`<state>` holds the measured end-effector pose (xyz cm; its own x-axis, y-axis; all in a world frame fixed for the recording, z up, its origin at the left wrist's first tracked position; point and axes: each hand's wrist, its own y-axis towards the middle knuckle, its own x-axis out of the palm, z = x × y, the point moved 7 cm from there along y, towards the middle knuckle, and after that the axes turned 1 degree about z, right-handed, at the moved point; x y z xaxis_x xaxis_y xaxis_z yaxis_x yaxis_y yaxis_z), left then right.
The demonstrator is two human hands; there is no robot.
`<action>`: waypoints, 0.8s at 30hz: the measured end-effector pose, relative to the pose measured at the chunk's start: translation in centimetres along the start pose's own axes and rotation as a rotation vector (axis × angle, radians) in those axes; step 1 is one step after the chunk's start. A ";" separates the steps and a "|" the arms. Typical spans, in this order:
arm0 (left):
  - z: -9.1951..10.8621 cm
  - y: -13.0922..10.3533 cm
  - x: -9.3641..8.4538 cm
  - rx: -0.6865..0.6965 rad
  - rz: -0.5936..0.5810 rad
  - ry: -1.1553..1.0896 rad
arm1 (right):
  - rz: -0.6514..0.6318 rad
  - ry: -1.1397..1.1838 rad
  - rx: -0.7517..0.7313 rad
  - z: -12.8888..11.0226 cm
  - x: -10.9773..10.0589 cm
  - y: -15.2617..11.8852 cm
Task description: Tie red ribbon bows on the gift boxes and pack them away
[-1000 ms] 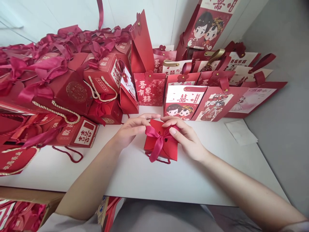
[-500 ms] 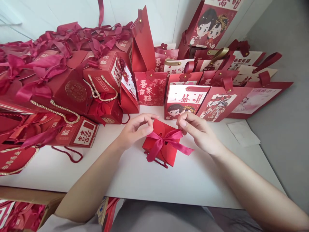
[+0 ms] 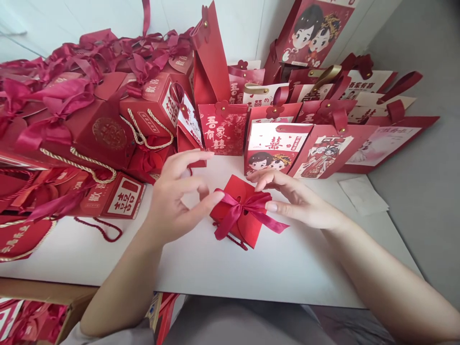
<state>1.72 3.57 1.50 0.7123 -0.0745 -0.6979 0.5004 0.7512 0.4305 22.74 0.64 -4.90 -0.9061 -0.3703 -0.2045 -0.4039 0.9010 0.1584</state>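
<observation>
A small red gift box point(image 3: 253, 231) sits on the white table, turned at an angle. On its top is a magenta ribbon bow point(image 3: 235, 211), with two loops and two loose tails. A dark red cord handle point(image 3: 235, 242) lies along the box's near side. My left hand point(image 3: 176, 196) is at the left of the box with fingers spread; its thumb tip is at the left loop, and whether it touches cannot be told. On the right, my right hand point(image 3: 302, 199) has its thumb by the right loop and its fingers apart above the box's far corner.
Stacked red gift boxes point(image 3: 104, 129) with magenta bows fill the left side. Several upright red gift bags point(image 3: 224, 129) stand behind the box and to the right. A white paper point(image 3: 362, 194) lies at the right. A cardboard carton point(image 3: 77, 299) is at the lower left.
My left hand has opened its fingers and moved a little left and up. My right hand has spread its thumb and fingers, and its fingers have shifted left over the box.
</observation>
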 end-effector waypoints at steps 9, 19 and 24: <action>0.3 -1.4 2.5 -0.028 -0.380 0.128 | -0.079 -0.162 -0.064 -1.0 0.4 0.0; -0.7 -1.4 3.5 -0.143 -0.571 -0.103 | -0.073 0.000 -0.042 -0.4 1.1 0.0; -1.4 -1.2 3.1 -0.185 -0.554 -0.156 | -0.009 0.174 -0.008 0.6 1.0 0.1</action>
<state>2.61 3.40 -1.96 0.4413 -0.5722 -0.6913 0.7334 0.6738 -0.0895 21.86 0.53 -5.62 -0.9104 -0.4122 -0.0361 -0.4122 0.8960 0.1649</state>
